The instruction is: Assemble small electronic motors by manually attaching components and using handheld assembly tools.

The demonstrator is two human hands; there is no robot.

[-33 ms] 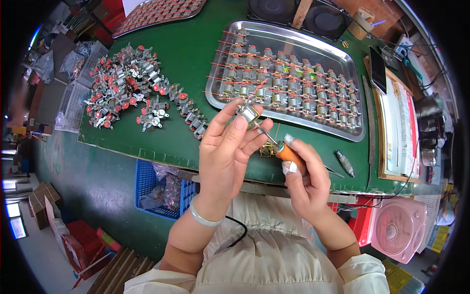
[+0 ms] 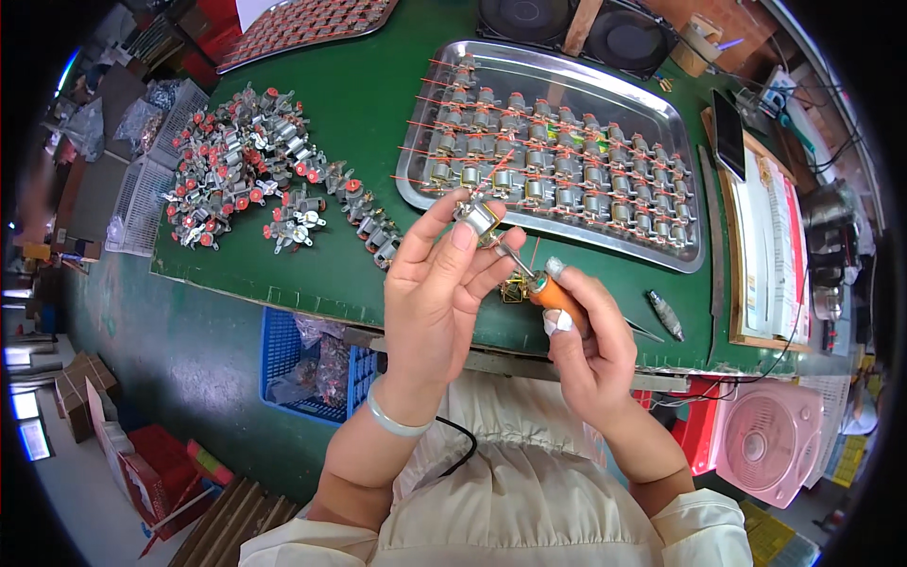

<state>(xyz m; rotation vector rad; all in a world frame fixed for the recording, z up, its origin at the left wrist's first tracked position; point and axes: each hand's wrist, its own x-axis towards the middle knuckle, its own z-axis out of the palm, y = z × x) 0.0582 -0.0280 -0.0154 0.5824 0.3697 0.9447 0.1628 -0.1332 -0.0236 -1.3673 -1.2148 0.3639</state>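
Observation:
My left hand point(image 2: 435, 293) pinches a small silver motor point(image 2: 478, 217) with thin red wires between thumb and fingertips, just above the front edge of the green bench point(image 2: 359, 104). An orange-handled soldering iron point(image 2: 557, 295) is gripped in my right hand point(image 2: 590, 350), and its metal tip touches the underside of the motor. Both hands meet just in front of a metal tray point(image 2: 529, 52) that holds rows of the same motors with red wires.
A loose pile of motors with red gears point(image 2: 255, 180) lies at the left of the bench. A dark phone point(image 2: 727, 132) and a clipboard with papers point(image 2: 770, 246) sit at the right. A blue basket point(image 2: 293, 364) and a pink fan point(image 2: 765, 439) stand below the bench edge.

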